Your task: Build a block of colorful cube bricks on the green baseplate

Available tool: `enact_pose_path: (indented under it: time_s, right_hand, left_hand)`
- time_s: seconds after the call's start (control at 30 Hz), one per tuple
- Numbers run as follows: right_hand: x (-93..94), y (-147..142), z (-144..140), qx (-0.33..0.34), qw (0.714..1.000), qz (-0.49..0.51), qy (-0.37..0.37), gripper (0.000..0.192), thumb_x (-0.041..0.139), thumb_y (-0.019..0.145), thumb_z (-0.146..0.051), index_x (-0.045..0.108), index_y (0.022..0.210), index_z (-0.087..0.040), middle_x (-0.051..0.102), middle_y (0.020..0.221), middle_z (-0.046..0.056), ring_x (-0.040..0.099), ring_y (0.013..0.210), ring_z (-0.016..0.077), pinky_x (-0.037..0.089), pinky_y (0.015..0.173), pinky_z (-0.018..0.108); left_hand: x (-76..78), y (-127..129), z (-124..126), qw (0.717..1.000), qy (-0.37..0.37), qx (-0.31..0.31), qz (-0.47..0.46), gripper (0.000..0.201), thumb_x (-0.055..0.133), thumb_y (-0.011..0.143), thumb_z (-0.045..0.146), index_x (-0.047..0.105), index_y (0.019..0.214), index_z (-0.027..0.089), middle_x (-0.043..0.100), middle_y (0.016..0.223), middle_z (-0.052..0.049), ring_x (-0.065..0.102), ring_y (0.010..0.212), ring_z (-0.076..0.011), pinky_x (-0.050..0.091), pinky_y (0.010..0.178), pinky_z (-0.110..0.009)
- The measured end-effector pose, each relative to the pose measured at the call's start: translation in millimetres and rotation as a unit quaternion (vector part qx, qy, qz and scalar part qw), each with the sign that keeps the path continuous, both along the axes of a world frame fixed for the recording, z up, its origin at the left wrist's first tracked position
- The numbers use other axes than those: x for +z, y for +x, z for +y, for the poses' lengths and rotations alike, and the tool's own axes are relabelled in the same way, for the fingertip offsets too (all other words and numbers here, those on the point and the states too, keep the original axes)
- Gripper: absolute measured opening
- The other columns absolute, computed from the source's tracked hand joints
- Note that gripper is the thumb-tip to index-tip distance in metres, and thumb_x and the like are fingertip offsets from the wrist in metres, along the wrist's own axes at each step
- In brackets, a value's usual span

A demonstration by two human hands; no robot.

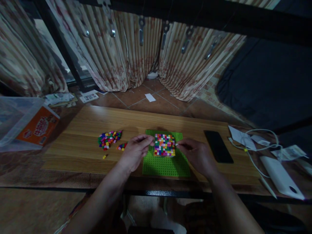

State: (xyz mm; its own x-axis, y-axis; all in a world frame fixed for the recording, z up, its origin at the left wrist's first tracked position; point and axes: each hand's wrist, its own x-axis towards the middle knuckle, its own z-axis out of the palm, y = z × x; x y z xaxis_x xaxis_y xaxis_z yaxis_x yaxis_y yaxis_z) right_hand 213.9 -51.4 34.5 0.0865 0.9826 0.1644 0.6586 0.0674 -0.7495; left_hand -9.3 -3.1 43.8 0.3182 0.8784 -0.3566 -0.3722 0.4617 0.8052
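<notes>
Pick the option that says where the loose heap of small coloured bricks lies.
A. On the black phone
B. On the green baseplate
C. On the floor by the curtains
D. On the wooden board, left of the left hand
D: the heap lies on the bare wooden board, left of the left hand and clear of the green baseplate, where only the built block sits.

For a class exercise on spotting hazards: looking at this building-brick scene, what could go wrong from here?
1. The left hand and right hand press the multicoloured brick block from both sides; a hard squeeze might pop bricks off the green baseplate.
2. The loose brick pile and a stray yellow brick lie beside the left forearm and could be swept off the wooden board.
3. The dim light may hide colour mistakes.
</notes>
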Motion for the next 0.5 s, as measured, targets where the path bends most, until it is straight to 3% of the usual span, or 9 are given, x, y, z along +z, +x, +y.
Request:
enact_pose_path:
  time_s: [0.23, 0.5]
  right_hand:
    - [-7.0, -15, 3, -0.003, 0.998, -0.061, 0.011, 0.010, 0.062, 0.081, -0.023, 0.072, 0.078, -0.021, 0.073, 0.076, 0.003, 0.067, 0.066, 0.0164, 0.050, 0.064, 0.028]
    - [-12.8, -17, 5, -0.014, 0.999, -0.032, 0.018, 0.008, 0.064, 0.078, -0.025, 0.070, 0.078, -0.020, 0.073, 0.075, 0.003, 0.068, 0.066, 0.0174, 0.051, 0.064, 0.028]
  left_hand:
    - [-1.6, 3, -2, 0.999, 0.005, -0.016, 0.029, 0.022, 0.077, 0.066, 0.024, 0.066, 0.080, 0.011, 0.062, 0.064, -0.001, 0.030, 0.041, 0.0007, 0.016, 0.038, -0.015]
    - [-4.1, 2, -3, 0.999, 0.010, -0.022, 0.034, 0.023, 0.077, 0.067, 0.026, 0.066, 0.082, 0.011, 0.061, 0.064, -0.001, 0.031, 0.043, -0.0004, 0.016, 0.040, -0.017]
